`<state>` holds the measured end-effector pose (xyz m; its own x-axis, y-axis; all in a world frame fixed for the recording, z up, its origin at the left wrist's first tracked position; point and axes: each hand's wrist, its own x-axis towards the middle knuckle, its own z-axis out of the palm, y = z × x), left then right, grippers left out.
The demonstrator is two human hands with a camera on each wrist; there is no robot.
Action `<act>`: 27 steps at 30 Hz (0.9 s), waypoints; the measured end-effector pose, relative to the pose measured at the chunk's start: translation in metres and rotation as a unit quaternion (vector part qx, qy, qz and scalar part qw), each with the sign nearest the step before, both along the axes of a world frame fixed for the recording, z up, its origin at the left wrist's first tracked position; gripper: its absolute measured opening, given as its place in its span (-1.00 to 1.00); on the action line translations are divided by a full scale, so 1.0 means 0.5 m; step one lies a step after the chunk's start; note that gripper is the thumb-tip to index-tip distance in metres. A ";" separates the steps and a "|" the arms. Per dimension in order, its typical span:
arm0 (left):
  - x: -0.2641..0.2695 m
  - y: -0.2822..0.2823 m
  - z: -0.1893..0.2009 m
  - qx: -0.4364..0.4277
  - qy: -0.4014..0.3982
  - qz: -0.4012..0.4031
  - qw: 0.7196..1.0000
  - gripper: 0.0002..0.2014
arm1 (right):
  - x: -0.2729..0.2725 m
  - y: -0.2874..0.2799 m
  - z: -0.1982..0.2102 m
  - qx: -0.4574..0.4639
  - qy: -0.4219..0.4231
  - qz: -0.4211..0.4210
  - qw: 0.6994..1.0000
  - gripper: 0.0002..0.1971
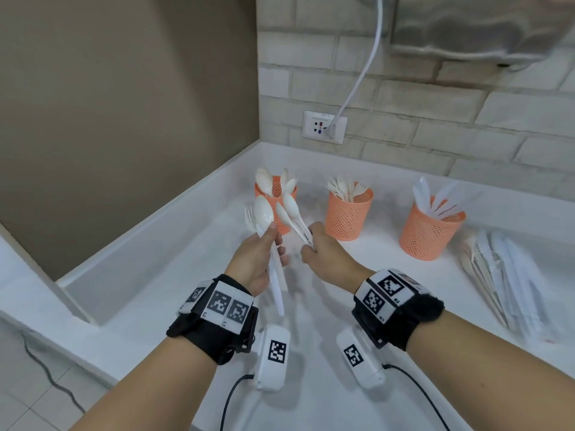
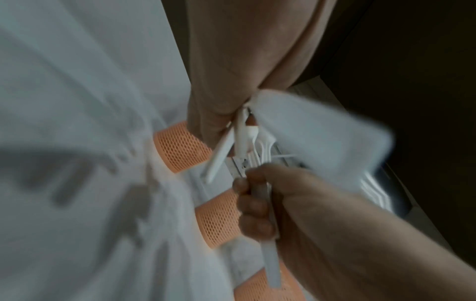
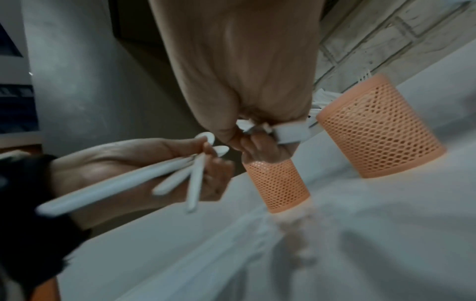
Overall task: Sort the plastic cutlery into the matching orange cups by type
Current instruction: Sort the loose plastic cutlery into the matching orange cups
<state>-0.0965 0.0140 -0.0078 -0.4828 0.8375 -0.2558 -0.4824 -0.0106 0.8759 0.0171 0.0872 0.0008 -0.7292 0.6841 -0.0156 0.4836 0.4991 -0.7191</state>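
Three orange mesh cups stand in a row on the white counter: the left cup (image 1: pixel 281 227) holds spoons, the middle cup (image 1: pixel 348 216) forks, the right cup (image 1: pixel 427 234) knives. My left hand (image 1: pixel 271 244) grips a mixed bundle (image 1: pixel 264 216) upright in front of the left cup, with a spoon, a fork and a long knife handle hanging below. Just to its right, my right hand (image 1: pixel 308 245) pinches two spoons (image 1: pixel 290 209) by their handles, bowls pointing up toward the spoon cup. In the right wrist view the bundle (image 3: pixel 115 184) and the nearest cup (image 3: pixel 279 184) show.
A loose pile of white cutlery (image 1: pixel 504 275) lies on the counter at the far right. A brown wall panel (image 1: pixel 124 119) borders the counter on the left. A wall socket (image 1: pixel 325 126) with a white cable sits behind the cups. The counter's front edge drops to the floor.
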 end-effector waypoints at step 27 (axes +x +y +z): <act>0.147 0.078 0.050 0.048 0.037 -0.116 0.991 -0.83 | 0.106 0.037 0.015 -0.024 0.222 -0.171 0.960 -0.80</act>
<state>-0.0231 0.0527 0.0172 -0.2884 0.9471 -0.1406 -0.4162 0.0083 0.9092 0.0703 0.1057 0.0085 -0.4042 0.8910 0.2067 0.2542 0.3265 -0.9104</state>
